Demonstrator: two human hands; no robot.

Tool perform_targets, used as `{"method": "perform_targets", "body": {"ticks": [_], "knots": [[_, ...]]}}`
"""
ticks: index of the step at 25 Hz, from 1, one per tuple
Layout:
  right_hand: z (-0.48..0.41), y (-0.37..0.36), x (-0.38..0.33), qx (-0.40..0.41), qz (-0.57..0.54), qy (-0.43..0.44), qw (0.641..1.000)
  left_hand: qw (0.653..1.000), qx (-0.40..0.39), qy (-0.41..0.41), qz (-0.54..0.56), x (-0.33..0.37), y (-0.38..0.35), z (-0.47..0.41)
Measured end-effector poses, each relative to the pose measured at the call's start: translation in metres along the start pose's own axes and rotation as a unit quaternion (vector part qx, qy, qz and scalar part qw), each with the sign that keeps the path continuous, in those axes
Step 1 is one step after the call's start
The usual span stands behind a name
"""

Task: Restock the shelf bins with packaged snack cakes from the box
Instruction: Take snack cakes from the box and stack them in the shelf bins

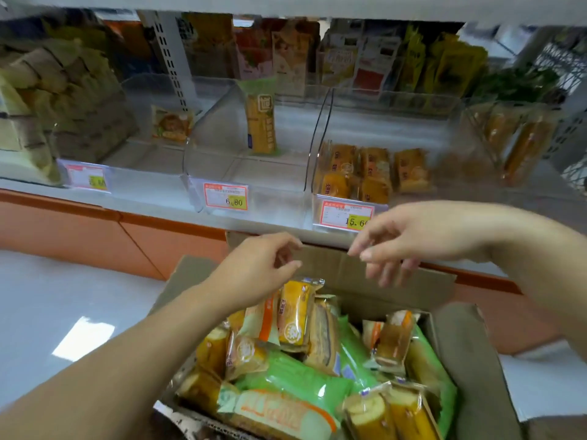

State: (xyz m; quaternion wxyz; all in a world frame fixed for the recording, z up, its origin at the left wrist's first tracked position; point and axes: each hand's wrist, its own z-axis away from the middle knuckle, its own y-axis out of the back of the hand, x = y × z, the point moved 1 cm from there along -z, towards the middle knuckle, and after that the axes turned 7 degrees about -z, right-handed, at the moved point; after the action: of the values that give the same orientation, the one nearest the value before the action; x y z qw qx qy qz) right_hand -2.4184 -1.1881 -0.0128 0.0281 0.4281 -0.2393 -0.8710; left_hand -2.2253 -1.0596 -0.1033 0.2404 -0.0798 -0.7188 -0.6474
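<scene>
An open cardboard box [374, 271] below the shelf holds several packaged snack cakes, among them a yellow pack [293, 314] standing at the far end and long green packs [295, 376]. My left hand [257, 268] hovers over the box's far end with loosely curled fingers, holding nothing. My right hand [403, 246] hangs above the box's far flap, fingers relaxed and spread, also empty. Clear shelf bins sit above: the right bin [317, 173] holds several yellow cake packs [374, 173], and the middle bin [222, 185] holds one upright green-and-yellow pack [260, 122].
A left bin [127, 173] holds one small pack [171, 123]. Price tags [226, 196] hang on the bin fronts. More packaged goods fill the bins at the far left [47, 115] and far right [521, 138]. An orange shelf edge [95, 223] runs below, with pale floor at the left.
</scene>
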Motion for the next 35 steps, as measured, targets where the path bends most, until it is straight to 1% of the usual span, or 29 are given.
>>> {"method": "perform_targets", "body": {"ticks": [1,2,3,5,8,11,13,15,16,17,18,19,21,23,25,27,29,30,31,33,35], "knots": [[-0.012,-0.021,0.017,-0.031,0.01,-0.052,0.998,0.997,-0.063,0.031,-0.025,-0.006,-0.018,0.003],[-0.028,-0.043,0.038,-0.035,0.008,-0.104,0.994,0.99,-0.113,0.059,-0.058,-0.011,-0.035,0.004],[-0.044,-0.064,0.057,-0.03,0.009,-0.147,0.989,0.982,-0.145,0.077,-0.096,-0.015,-0.05,0.005],[-0.07,-0.1,0.086,0.003,0.018,-0.193,0.981,0.967,-0.164,0.087,-0.173,-0.017,-0.067,0.005],[-0.083,-0.136,0.103,0.068,0.038,-0.192,0.978,0.951,-0.185,0.075,-0.236,-0.014,-0.075,0.002],[-0.088,-0.155,0.11,0.086,0.024,-0.187,0.978,0.942,-0.229,0.067,-0.235,-0.01,-0.077,0.001],[-0.09,-0.161,0.114,0.093,0.037,-0.181,0.978,0.956,-0.221,0.077,-0.176,-0.008,-0.075,-0.002],[-0.089,-0.161,0.115,0.115,0.005,-0.163,0.98,0.973,-0.189,0.107,-0.083,-0.007,-0.073,0.0],[-0.087,-0.158,0.115,0.124,-0.036,-0.153,0.98,0.975,-0.178,0.125,-0.033,-0.007,-0.072,0.001],[-0.084,-0.152,0.116,0.128,-0.099,-0.151,0.975,0.975,-0.168,0.147,0.022,-0.009,-0.071,0.003],[-0.082,-0.144,0.12,0.128,-0.185,-0.155,0.962,0.97,-0.156,0.167,0.08,-0.011,-0.07,0.003],[-0.08,-0.134,0.123,0.115,-0.279,-0.159,0.94,0.963,-0.142,0.186,0.132,-0.013,-0.069,0.003],[-0.071,-0.116,0.133,0.062,-0.444,-0.159,0.88,0.942,-0.116,0.214,0.229,-0.015,-0.063,0.003],[-0.059,-0.101,0.14,0.028,-0.566,-0.123,0.815,0.907,-0.097,0.241,0.331,-0.015,-0.056,0.005],[-0.047,-0.093,0.142,-0.002,-0.627,-0.063,0.776,0.858,-0.094,0.262,0.431,-0.014,-0.053,0.007],[-0.038,-0.093,0.139,-0.028,-0.657,-0.017,0.753,0.823,-0.12,0.271,0.485,-0.008,-0.052,0.01],[-0.033,-0.096,0.132,-0.045,-0.661,0.001,0.749,0.809,-0.156,0.266,0.5,0.001,-0.058,0.014],[-0.032,-0.097,0.129,-0.041,-0.654,-0.003,0.755,0.809,-0.17,0.261,0.498,0.005,-0.061,0.015],[-0.03,-0.098,0.126,-0.025,-0.635,-0.014,0.772,0.81,-0.18,0.256,0.495,0.008,-0.063,0.016],[-0.026,-0.099,0.12,0.035,-0.579,-0.043,0.813,0.811,-0.189,0.251,0.494,0.01,-0.064,0.016],[-0.025,-0.098,0.116,0.077,-0.558,-0.052,0.825,0.813,-0.189,0.246,0.492,0.009,-0.061,0.015]]}}
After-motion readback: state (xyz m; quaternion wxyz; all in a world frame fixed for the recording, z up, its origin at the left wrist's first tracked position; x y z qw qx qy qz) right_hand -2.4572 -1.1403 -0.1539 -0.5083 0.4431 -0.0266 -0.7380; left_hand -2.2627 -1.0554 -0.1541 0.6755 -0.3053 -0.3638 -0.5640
